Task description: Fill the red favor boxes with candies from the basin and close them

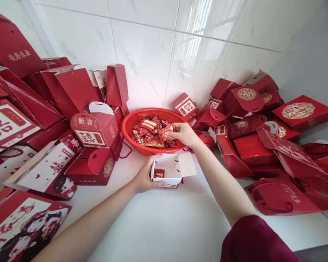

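My left hand (147, 177) grips the left side of a small open box (167, 180), white inside, with its lid flap folded out to the right. One red wrapped candy (159, 173) lies inside the box. Above the box, my right hand (183, 134) pinches a shiny red candy packet (166, 133) over the front right of a red plastic basket (129, 135). Many wrapped sweets fill the basket, mostly red, with a yellowish striped one (149, 124) on top.
Red gift boxes and bags (93, 131) crowd the left side. More red boxes (247, 98) are piled on the right, with a red handled bag (284, 196) near the front right. A white tiled wall (142, 47) rises behind the white table (164, 225).
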The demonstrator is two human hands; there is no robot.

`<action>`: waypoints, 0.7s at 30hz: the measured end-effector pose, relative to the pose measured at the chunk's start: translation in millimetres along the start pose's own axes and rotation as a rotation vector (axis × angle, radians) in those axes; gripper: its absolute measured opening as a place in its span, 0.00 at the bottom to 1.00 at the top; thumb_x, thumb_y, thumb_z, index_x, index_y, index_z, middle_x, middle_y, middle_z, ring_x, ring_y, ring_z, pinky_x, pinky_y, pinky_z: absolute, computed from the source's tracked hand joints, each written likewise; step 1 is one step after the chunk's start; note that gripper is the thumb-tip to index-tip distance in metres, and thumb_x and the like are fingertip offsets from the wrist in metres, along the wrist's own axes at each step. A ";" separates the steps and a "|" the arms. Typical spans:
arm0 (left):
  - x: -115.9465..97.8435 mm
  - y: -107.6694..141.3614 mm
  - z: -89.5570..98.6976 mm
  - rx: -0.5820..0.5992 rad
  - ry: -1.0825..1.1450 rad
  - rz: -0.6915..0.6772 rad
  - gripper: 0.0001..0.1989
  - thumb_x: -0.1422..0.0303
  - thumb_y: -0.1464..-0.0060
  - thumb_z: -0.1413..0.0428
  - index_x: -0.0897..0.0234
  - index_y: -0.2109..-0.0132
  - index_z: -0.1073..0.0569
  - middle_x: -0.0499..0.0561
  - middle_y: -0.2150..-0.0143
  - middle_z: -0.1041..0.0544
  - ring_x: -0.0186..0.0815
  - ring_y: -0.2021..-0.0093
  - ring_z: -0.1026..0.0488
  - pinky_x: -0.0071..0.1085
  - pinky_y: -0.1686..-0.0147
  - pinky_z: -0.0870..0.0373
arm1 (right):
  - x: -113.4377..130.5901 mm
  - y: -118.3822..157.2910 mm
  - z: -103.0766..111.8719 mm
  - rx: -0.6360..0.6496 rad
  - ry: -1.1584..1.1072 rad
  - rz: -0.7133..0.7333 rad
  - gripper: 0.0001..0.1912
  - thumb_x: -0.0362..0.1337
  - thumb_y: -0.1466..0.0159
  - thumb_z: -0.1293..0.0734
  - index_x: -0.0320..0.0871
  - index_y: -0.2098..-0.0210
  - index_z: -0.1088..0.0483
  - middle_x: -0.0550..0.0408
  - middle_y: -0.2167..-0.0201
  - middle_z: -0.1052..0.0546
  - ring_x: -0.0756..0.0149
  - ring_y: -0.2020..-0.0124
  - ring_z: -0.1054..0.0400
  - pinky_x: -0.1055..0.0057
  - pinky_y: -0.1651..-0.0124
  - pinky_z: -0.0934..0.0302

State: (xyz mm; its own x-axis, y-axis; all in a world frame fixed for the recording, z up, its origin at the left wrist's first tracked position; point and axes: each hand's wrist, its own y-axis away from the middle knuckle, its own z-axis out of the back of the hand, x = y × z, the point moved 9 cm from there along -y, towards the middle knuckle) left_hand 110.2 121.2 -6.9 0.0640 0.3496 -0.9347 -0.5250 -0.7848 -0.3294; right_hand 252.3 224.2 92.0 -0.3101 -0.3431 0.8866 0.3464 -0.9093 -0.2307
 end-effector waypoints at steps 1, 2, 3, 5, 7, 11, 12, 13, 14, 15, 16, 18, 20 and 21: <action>0.6 0.1 -0.2 0.000 0.010 0.005 0.45 0.63 0.59 0.29 0.54 0.37 0.42 0.58 0.39 0.34 0.52 0.40 0.33 0.51 0.42 0.33 | -3.8 6.9 0.3 -0.002 -0.165 -0.033 0.18 0.47 0.44 0.27 0.40 0.61 0.28 0.52 0.63 0.21 0.61 0.60 0.24 0.64 0.55 0.28; 1.0 0.3 -0.3 0.000 0.017 0.008 0.45 0.63 0.59 0.29 0.53 0.37 0.42 0.58 0.39 0.34 0.52 0.40 0.33 0.51 0.42 0.33 | -7.5 12.5 0.1 -0.007 -0.281 -0.071 0.19 0.46 0.46 0.25 0.41 0.62 0.30 0.54 0.64 0.21 0.62 0.62 0.24 0.65 0.56 0.27; 1.0 0.5 -0.4 0.000 0.022 0.009 0.45 0.63 0.59 0.29 0.53 0.37 0.42 0.58 0.39 0.34 0.52 0.40 0.33 0.51 0.42 0.33 | -10.3 16.9 0.0 -0.023 -0.372 -0.109 0.20 0.45 0.47 0.24 0.42 0.63 0.31 0.55 0.65 0.21 0.64 0.63 0.23 0.66 0.59 0.26; 0.9 0.9 -0.7 0.000 0.027 0.011 0.45 0.64 0.59 0.29 0.54 0.37 0.42 0.59 0.38 0.34 0.53 0.39 0.34 0.51 0.41 0.34 | -12.2 24.0 -2.4 -0.044 -0.503 -0.178 0.21 0.45 0.46 0.24 0.44 0.62 0.36 0.57 0.67 0.22 0.65 0.67 0.22 0.70 0.66 0.25; 0.5 0.8 -1.4 0.004 0.042 0.016 0.45 0.63 0.59 0.29 0.55 0.36 0.42 0.59 0.38 0.34 0.53 0.39 0.34 0.51 0.42 0.33 | -7.0 30.7 -11.0 -0.007 -0.589 -0.230 0.20 0.43 0.42 0.26 0.46 0.59 0.39 0.56 0.65 0.22 0.65 0.69 0.21 0.74 0.73 0.26; -4.2 -2.0 -3.7 0.012 0.073 -0.004 0.45 0.62 0.58 0.29 0.55 0.36 0.42 0.60 0.36 0.36 0.55 0.36 0.36 0.52 0.41 0.34 | 17.7 45.5 -35.2 0.168 -0.680 -0.239 0.19 0.40 0.35 0.32 0.49 0.48 0.38 0.53 0.57 0.23 0.63 0.65 0.20 0.73 0.71 0.24; -6.2 -2.8 -4.0 0.013 0.073 -0.017 0.45 0.62 0.58 0.29 0.55 0.36 0.42 0.60 0.34 0.38 0.56 0.34 0.39 0.53 0.40 0.36 | 22.7 48.7 -39.2 0.199 -0.686 -0.231 0.19 0.40 0.34 0.32 0.49 0.46 0.38 0.53 0.56 0.23 0.63 0.64 0.20 0.72 0.69 0.23; -7.6 -3.5 -3.9 0.009 0.067 -0.026 0.46 0.62 0.59 0.29 0.54 0.35 0.42 0.60 0.33 0.40 0.57 0.33 0.41 0.53 0.38 0.38 | 26.4 51.3 -41.8 0.219 -0.683 -0.223 0.19 0.40 0.34 0.33 0.49 0.45 0.37 0.54 0.57 0.24 0.64 0.64 0.20 0.72 0.68 0.23; -8.3 -4.0 -3.5 0.002 0.053 -0.029 0.47 0.62 0.59 0.29 0.54 0.35 0.42 0.60 0.32 0.42 0.57 0.32 0.43 0.54 0.37 0.40 | 28.8 53.2 -42.9 0.227 -0.674 -0.212 0.19 0.40 0.34 0.33 0.49 0.45 0.36 0.55 0.57 0.24 0.65 0.64 0.21 0.71 0.66 0.23; -8.1 -4.2 -2.9 -0.006 0.039 -0.023 0.48 0.62 0.59 0.29 0.54 0.35 0.42 0.60 0.31 0.42 0.58 0.32 0.43 0.54 0.36 0.41 | 30.4 54.7 -43.2 0.228 -0.662 -0.203 0.19 0.40 0.34 0.32 0.48 0.45 0.35 0.55 0.58 0.25 0.65 0.64 0.21 0.70 0.66 0.22; -7.3 -4.2 -2.1 -0.014 0.028 -0.013 0.48 0.63 0.60 0.28 0.54 0.34 0.42 0.60 0.32 0.41 0.58 0.32 0.42 0.55 0.36 0.41 | 31.6 56.1 -43.4 0.229 -0.653 -0.197 0.18 0.40 0.34 0.32 0.47 0.46 0.34 0.55 0.58 0.24 0.65 0.64 0.21 0.70 0.65 0.22; -5.4 -3.6 -0.9 -0.026 0.027 0.006 0.48 0.63 0.60 0.28 0.55 0.34 0.41 0.61 0.33 0.38 0.59 0.33 0.40 0.56 0.37 0.41 | 35.3 59.4 -44.7 0.247 -0.645 -0.186 0.18 0.40 0.35 0.30 0.46 0.47 0.33 0.55 0.59 0.23 0.65 0.62 0.21 0.71 0.65 0.23; -3.9 -2.9 -0.8 -0.029 0.054 0.016 0.48 0.63 0.61 0.28 0.55 0.35 0.40 0.60 0.35 0.36 0.60 0.34 0.39 0.57 0.37 0.41 | 41.0 64.1 -47.4 0.276 -0.635 -0.181 0.18 0.38 0.37 0.28 0.45 0.49 0.33 0.55 0.61 0.22 0.64 0.61 0.21 0.72 0.64 0.24; -3.2 -2.8 -1.3 -0.026 0.069 0.022 0.48 0.63 0.61 0.28 0.56 0.35 0.40 0.60 0.35 0.35 0.60 0.34 0.38 0.58 0.37 0.40 | 44.2 66.8 -48.7 0.289 -0.622 -0.179 0.18 0.37 0.38 0.27 0.44 0.50 0.32 0.55 0.62 0.21 0.64 0.61 0.21 0.72 0.64 0.24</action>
State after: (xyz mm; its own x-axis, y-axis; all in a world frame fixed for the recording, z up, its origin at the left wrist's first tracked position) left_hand 112.6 121.6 -3.2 0.1117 0.2967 -0.9484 -0.5047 -0.8052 -0.3114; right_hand 218.6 136.7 96.3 0.1494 0.0819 0.9854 0.5848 -0.8109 -0.0212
